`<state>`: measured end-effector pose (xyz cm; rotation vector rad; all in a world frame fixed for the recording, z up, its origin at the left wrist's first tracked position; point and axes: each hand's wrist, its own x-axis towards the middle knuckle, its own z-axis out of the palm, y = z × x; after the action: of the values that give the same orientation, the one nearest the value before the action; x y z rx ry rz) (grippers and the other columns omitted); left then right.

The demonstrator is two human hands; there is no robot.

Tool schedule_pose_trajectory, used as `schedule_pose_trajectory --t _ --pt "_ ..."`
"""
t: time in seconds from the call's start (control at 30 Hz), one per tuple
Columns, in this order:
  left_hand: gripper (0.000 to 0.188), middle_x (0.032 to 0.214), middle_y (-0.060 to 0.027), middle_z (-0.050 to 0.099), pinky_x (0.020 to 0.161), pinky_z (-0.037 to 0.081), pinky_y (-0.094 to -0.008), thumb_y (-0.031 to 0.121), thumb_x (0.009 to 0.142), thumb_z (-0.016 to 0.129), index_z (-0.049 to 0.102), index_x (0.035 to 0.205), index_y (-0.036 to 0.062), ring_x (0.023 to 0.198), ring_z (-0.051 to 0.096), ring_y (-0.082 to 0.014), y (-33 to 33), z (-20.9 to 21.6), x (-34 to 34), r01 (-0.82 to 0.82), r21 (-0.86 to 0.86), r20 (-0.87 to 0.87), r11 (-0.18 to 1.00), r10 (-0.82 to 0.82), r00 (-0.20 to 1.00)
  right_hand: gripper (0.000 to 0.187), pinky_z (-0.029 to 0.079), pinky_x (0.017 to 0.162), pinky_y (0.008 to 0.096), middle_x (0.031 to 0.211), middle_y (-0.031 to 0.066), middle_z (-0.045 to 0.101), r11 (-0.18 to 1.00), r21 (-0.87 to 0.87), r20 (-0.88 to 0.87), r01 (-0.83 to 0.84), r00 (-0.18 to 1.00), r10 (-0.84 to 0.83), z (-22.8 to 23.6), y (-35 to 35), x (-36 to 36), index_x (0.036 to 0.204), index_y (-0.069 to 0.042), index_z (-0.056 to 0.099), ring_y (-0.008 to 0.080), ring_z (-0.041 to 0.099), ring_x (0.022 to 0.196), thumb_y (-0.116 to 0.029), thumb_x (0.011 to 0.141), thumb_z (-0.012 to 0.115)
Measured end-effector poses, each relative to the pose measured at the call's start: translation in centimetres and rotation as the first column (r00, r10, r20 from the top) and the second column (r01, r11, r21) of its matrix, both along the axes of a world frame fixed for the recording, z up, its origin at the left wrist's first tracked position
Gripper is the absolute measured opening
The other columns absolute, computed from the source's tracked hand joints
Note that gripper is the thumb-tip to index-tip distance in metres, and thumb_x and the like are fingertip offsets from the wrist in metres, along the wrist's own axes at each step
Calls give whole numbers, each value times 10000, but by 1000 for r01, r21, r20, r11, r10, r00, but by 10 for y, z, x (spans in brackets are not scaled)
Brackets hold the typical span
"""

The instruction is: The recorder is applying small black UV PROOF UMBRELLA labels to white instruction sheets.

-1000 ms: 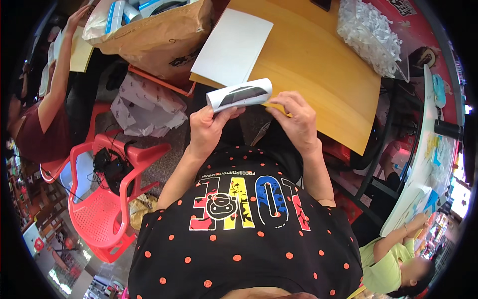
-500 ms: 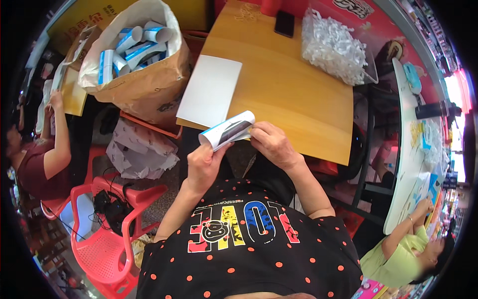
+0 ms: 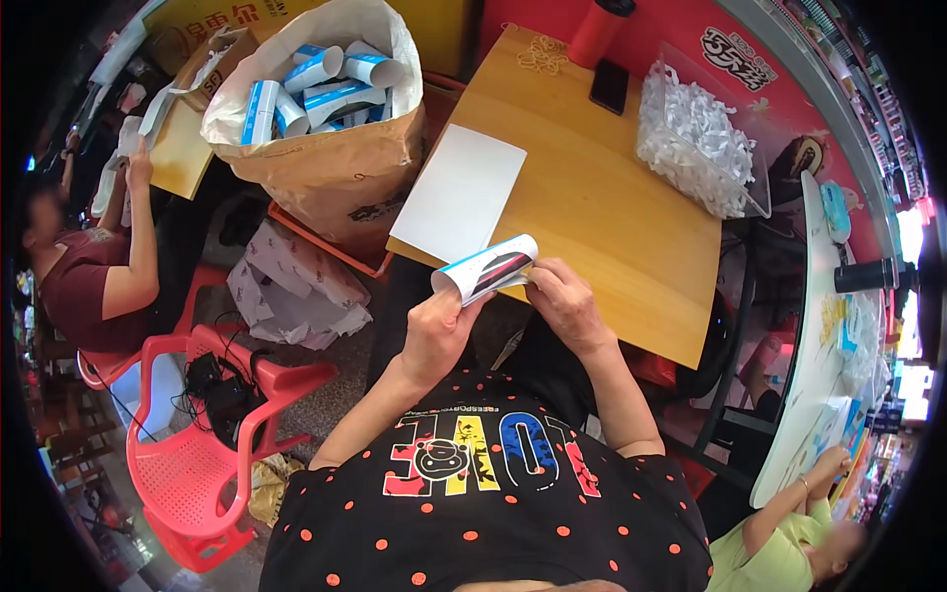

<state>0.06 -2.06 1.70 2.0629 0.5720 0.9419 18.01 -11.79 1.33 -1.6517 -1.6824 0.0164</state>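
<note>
A rolled sheet of printed paper (image 3: 485, 266), white with blue and dark patches, is held between both hands over the near edge of the table. My left hand (image 3: 439, 331) is closed on the roll's left end, the thumb along its lower side. At the right end, the fingers of my right hand (image 3: 570, 304) pinch the roll's lower edge. Any small thing in that pinch is hidden. Just beyond the roll lies a white paper stack (image 3: 462, 192) on the wooden table (image 3: 602, 207).
A large paper sack (image 3: 326, 183) of similar rolls (image 3: 316, 71) stands left of the table. On the table are a clear container of white paper strips (image 3: 695, 148), a phone (image 3: 610, 87), a red bottle (image 3: 598, 35) and tan bands (image 3: 541, 51). Pink chair (image 3: 187, 474) at left; people work on both sides.
The whole view has shifted, so the table and sack appear farther right. Both hands keep their hold on the paper roll, with little change in their grip.
</note>
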Motion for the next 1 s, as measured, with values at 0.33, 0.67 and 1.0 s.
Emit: schedule_pose_trajectory --t 0.33,0.67,1.0 --pt "222 920 -146 700 710 544 -278 -19 857 623 631 1076 -51 836 693 -181 0 -9 -1 -11 -51 -50 999 9 999 168 498 665 366 884 137 570 1000 -8 -19 -23 1000 23 -1 4 2 874 -29 529 316 595 784 32 754 629" --pt "186 899 -147 700 708 544 -287 -55 849 611 636 1032 -73 816 697 -205 3 -8 1 -25 10 -38 1000 26 999 195 494 640 362 830 125 554 1000 -31 -44 6 999 -8 -4 7 4 890 -35 544 315 592 759 43 749 654" --pt "237 843 -141 682 577 532 -323 5 759 718 647 985 -14 690 675 -281 14 -8 -10 -17 288 16 958 12 1000 140 465 683 238 816 31 650 945 -327 -724 33 634 -273 8 -5 28 917 -2 668 91 577 755 -119 841 674"
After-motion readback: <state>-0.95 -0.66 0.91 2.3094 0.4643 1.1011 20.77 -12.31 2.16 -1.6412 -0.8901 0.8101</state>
